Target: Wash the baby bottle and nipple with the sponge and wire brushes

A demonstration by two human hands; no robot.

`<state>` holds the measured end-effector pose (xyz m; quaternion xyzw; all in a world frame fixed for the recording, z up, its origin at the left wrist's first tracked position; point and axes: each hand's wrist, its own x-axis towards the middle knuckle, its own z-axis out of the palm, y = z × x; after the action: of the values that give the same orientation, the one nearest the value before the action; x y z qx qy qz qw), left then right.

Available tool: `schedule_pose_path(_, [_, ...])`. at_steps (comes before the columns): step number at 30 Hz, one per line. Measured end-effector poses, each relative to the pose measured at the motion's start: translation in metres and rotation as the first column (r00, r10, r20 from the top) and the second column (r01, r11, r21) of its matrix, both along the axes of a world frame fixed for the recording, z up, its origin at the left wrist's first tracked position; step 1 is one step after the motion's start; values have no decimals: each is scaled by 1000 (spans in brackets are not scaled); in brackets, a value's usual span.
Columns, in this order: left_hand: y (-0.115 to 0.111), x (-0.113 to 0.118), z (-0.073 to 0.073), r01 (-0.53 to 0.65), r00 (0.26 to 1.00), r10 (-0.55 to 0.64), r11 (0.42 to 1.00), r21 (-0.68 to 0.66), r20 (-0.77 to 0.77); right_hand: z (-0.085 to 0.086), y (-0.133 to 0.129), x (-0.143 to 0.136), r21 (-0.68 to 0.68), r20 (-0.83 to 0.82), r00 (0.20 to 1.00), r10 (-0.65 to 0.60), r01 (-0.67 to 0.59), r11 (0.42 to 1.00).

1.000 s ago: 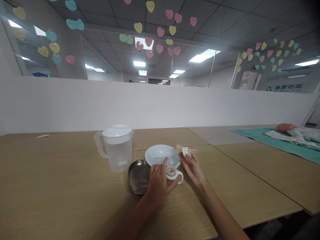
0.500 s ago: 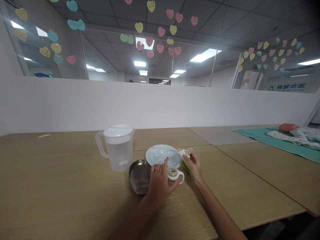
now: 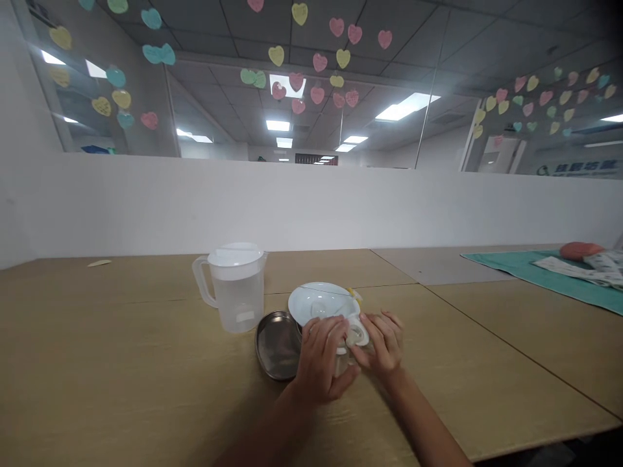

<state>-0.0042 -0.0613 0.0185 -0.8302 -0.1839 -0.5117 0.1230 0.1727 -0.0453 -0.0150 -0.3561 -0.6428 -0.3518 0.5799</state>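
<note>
My left hand [image 3: 321, 360] is wrapped round a clear baby bottle [image 3: 342, 364] standing on the table; its fingers hide much of the bottle. My right hand [image 3: 382, 340] grips a white bottle nipple with its collar ring [image 3: 357, 333]. The ring is tilted so its round opening faces me, close above and beside the bottle's mouth. Whether ring and bottle touch, I cannot tell. Just behind both hands is a white plate [image 3: 311, 299]. A shiny metal dish [image 3: 277, 347] lies left of my left hand.
A clear plastic pitcher [image 3: 239, 292] with a white lid stands to the left. A small yellow item [image 3: 355, 295] shows at the plate's right edge. Far right, a teal cloth [image 3: 516, 266] carries folded fabric and an orange-red object [image 3: 580, 251]. A white wall [image 3: 243, 201] rises behind.
My right hand has brought the nipple and collar left and down to the bottle, turning the ring's opening towards me. My left hand has closed further round the bottle. The view has shifted slightly.
</note>
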Motion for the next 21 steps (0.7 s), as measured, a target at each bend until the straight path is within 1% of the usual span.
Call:
schedule_pose_path(2, [-4,1,1,74,997,-75,996,54,14,-6,0,1,69,30,1000,1,-3,998])
schedule_pose_path(4, [-7,4,1,106,993,-108,993,52,44,-11,1,1,69,28,999,37,-39,997])
schedule_pose_path(7, [-9,7,1,123,989,-123,992,8,79,-17,4,0,-58,-85,985,151,-156,986])
schedule_pose_path(9, [-9,9,2,145,985,-145,989,3,92,-21,7,-1,-137,-188,954,235,-262,955])
schedule_pose_path(11, [-8,8,5,174,979,-175,984,18,108,-24,9,-1,-154,-232,927,295,-334,930])
schedule_pose_path(12, [-7,7,7,187,975,-189,982,31,116,-25,9,-1,-145,-233,921,312,-350,926])
schedule_pose_path(15, [-6,4,13,232,964,-240,969,85,110,-29,10,-3,-114,-243,920,306,-341,933])
schedule_pose_path(17, [-7,2,15,251,959,-259,965,78,114,-30,10,-4,-106,-274,919,284,-322,941])
schedule_pose_path(19, [-9,3,14,262,953,-263,965,22,149,-30,10,-7,-97,-270,927,262,-297,950])
schedule_pose_path(21, [-9,5,11,274,944,-253,958,-81,211,-29,8,-10,-72,-195,949,249,-267,961])
